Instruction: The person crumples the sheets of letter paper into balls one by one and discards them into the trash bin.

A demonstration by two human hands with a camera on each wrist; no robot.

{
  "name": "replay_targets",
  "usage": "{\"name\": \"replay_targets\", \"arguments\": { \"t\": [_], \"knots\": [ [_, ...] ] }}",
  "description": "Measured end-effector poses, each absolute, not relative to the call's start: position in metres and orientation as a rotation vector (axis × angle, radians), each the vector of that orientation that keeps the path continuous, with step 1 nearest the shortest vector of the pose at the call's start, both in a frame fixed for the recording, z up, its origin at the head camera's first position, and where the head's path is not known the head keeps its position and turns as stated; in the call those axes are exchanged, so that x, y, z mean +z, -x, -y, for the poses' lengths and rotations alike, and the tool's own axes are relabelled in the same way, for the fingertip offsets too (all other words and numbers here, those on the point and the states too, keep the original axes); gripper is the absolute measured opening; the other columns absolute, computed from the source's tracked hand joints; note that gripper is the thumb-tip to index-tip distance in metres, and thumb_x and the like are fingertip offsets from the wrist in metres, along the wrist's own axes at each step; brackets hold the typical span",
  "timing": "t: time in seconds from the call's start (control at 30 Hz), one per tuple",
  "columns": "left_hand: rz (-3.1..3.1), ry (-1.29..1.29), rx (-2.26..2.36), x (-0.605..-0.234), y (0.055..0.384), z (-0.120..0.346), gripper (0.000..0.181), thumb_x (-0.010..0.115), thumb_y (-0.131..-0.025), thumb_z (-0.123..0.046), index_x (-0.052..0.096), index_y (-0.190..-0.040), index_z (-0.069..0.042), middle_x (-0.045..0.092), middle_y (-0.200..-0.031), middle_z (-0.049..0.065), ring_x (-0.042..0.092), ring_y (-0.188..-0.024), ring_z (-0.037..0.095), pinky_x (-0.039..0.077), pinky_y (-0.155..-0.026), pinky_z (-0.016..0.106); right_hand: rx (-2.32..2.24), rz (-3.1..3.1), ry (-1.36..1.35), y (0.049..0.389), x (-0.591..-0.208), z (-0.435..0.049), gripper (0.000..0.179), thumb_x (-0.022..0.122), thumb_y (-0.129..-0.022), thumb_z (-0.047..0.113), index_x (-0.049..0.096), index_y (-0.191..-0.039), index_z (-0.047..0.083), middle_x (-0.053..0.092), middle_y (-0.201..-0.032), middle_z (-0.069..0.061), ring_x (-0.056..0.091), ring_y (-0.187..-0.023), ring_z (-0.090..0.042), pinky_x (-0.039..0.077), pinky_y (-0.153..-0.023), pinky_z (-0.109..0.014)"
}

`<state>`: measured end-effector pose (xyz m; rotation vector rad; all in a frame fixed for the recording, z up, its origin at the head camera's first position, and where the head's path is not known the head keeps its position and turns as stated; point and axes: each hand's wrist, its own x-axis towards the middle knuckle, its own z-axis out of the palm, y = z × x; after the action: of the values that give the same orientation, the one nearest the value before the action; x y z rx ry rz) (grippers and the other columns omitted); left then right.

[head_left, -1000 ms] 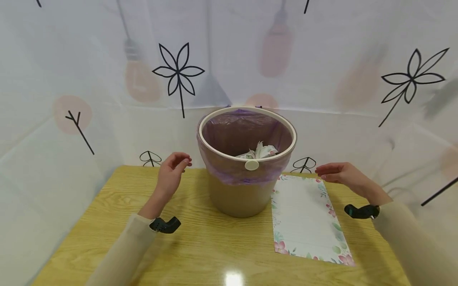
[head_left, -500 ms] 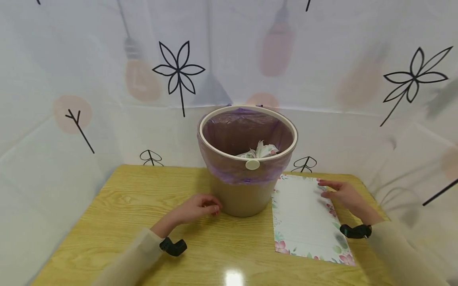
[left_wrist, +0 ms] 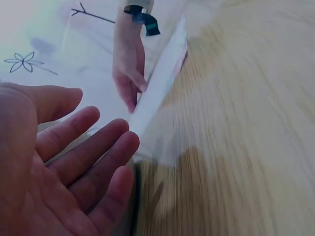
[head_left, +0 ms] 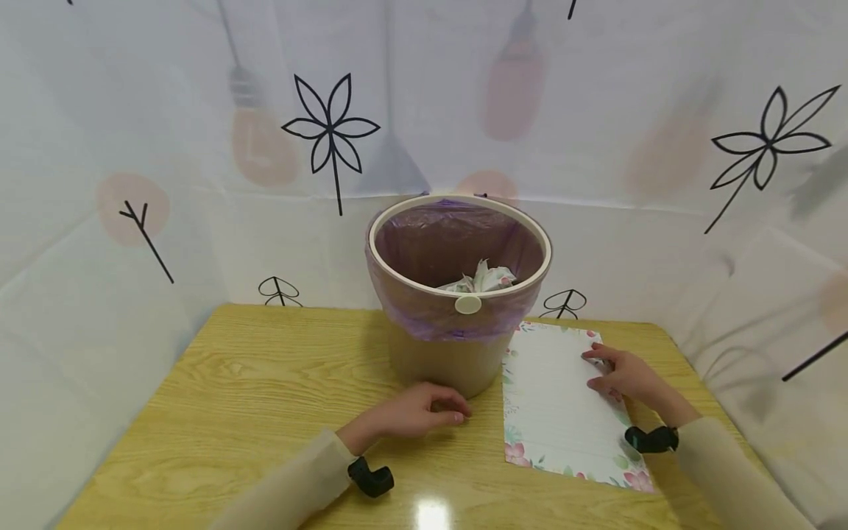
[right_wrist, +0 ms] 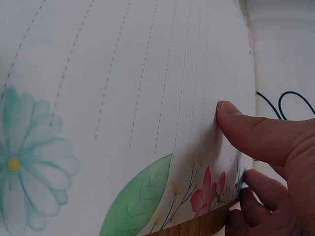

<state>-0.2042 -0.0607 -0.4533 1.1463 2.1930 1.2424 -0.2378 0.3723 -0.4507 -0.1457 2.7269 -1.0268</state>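
Note:
A white sheet of paper (head_left: 553, 401) with a flower border and dashed lines lies right of the waste bin. My right hand (head_left: 629, 377) is at its right edge. In the right wrist view, the thumb (right_wrist: 246, 123) lies over the sheet while the other fingers (right_wrist: 263, 189) bend beside its edge; thumb and forefinger are spread. My left hand (head_left: 417, 411) holds nothing and is close in front of the bin's base, with loosely bent fingers in the left wrist view. Both wrists carry a black strap-like device.
A beige waste bin (head_left: 424, 357) stands at the table's middle, lined with a translucent purple bag (head_left: 433, 318). Crumpled paper (head_left: 492, 278) lies inside. A white cloth (head_left: 232, 243) printed with flowers hangs behind and around the wooden table (head_left: 265, 368).
My left hand has come down from beside the bin and moved right, across the bin's front. My right hand has lowered to the paper's edge. The paper has shifted slightly.

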Motion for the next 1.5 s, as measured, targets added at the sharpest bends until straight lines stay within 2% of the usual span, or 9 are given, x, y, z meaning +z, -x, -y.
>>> {"name": "replay_targets", "arguments": {
  "t": [0.33, 0.47, 0.6, 0.63, 0.83, 0.9, 1.03, 1.37, 1.5],
  "knots": [
    [-2.19, -1.247, 1.101, -0.457, 0.201, 0.009, 0.033, 0.058, -0.102, -0.024, 0.064, -0.13, -0.008, 0.066, -0.126, -0.003, 0.056, -0.115, -0.002, 0.045, -0.092, 0.015, -0.938, -2.781, 0.098, 0.234, -0.456, -0.366, 0.062, 0.08, -0.084, 0.021, 0.056, -0.134, -0.008, 0.026, -0.151, -0.037, 0.05, -0.054, -0.021, 0.044, -0.052, -0.028],
    [-2.271, -1.262, 0.972, -0.457, 0.202, -0.004, 0.035, 0.058, -0.102, -0.026, 0.063, -0.133, -0.011, 0.065, -0.129, -0.006, 0.055, -0.116, 0.0, 0.043, -0.094, 0.015, -0.948, -2.79, 0.081, 0.229, -0.458, -0.363, 0.066, 0.081, -0.084, 0.024, 0.054, -0.135, -0.009, 0.028, -0.151, -0.037, 0.053, -0.054, -0.028, 0.044, -0.05, -0.029],
    [-2.345, -1.238, 0.861, -0.454, 0.201, -0.012, 0.036, 0.06, -0.1, -0.029, 0.063, -0.133, -0.015, 0.065, -0.127, -0.008, 0.058, -0.111, 0.001, 0.043, -0.092, 0.016, -0.828, -2.87, 0.086, 0.22, -0.458, -0.362, 0.065, 0.081, -0.083, 0.031, 0.059, -0.131, -0.006, 0.038, -0.145, -0.037, 0.058, -0.093, -0.048, 0.051, -0.077, -0.048],
    [-2.359, -1.221, 0.846, -0.453, 0.2, -0.014, 0.036, 0.06, -0.1, -0.03, 0.064, -0.133, -0.015, 0.066, -0.126, -0.008, 0.058, -0.11, 0.001, 0.044, -0.091, 0.016, -0.811, -2.882, 0.079, 0.218, -0.459, -0.362, 0.065, 0.082, -0.082, 0.032, 0.06, -0.13, -0.005, 0.04, -0.143, -0.037, 0.057, -0.094, -0.048, 0.05, -0.078, -0.05],
    [-2.457, -1.149, 0.762, -0.451, 0.198, -0.019, 0.038, 0.061, -0.099, -0.034, 0.063, -0.133, -0.019, 0.067, -0.124, -0.008, 0.058, -0.114, 0.003, 0.043, -0.093, 0.017, -0.754, -2.914, 0.054, 0.21, -0.458, -0.363, 0.067, 0.083, -0.081, 0.038, 0.06, -0.128, -0.004, 0.058, -0.113, -0.028, 0.054, -0.08, -0.029, 0.042, -0.068, -0.039],
    [-2.473, -1.141, 0.746, -0.45, 0.198, -0.019, 0.039, 0.061, -0.098, -0.035, 0.063, -0.133, -0.019, 0.066, -0.125, -0.009, 0.058, -0.115, 0.004, 0.043, -0.094, 0.018, -0.72, -2.934, 0.066, 0.209, -0.455, -0.361, 0.069, 0.083, -0.08, 0.04, 0.061, -0.127, -0.004, 0.06, -0.106, -0.024, 0.053, -0.086, -0.03, 0.042, -0.069, -0.04],
    [-2.475, -1.115, 0.759, -0.449, 0.197, -0.018, 0.04, 0.061, -0.099, -0.037, 0.062, -0.135, -0.02, 0.065, -0.127, -0.008, 0.057, -0.116, 0.004, 0.043, -0.095, 0.018, -0.704, -2.928, 0.072, 0.204, -0.452, -0.355, 0.068, 0.082, -0.081, 0.039, 0.059, -0.128, -0.005, 0.063, -0.085, -0.016, 0.055, -0.073, -0.025, 0.04, -0.067, -0.038],
    [-2.437, -1.021, 0.836, -0.448, 0.197, -0.018, 0.051, 0.055, -0.101, -0.047, 0.051, -0.143, -0.019, 0.057, -0.139, -0.01, 0.05, -0.127, 0.004, 0.04, -0.101, 0.02, -0.677, -2.996, 0.139, 0.195, -0.445, -0.339, 0.059, 0.08, -0.082, 0.041, 0.066, -0.116, -0.006, 0.067, -0.089, -0.017, 0.06, -0.08, -0.03, 0.049, -0.068, -0.042],
    [-2.404, -0.949, 0.874, -0.446, 0.196, -0.018, 0.063, 0.052, -0.1, -0.053, 0.04, -0.152, -0.018, 0.056, -0.14, -0.01, 0.055, -0.122, 0.004, 0.037, -0.105, 0.022, -0.724, -2.999, 0.169, 0.192, -0.447, -0.336, 0.07, 0.087, -0.074, 0.044, 0.066, -0.119, -0.004, 0.061, -0.118, -0.033, 0.057, -0.106, -0.047, 0.049, -0.084, -0.058]
  ]
}}
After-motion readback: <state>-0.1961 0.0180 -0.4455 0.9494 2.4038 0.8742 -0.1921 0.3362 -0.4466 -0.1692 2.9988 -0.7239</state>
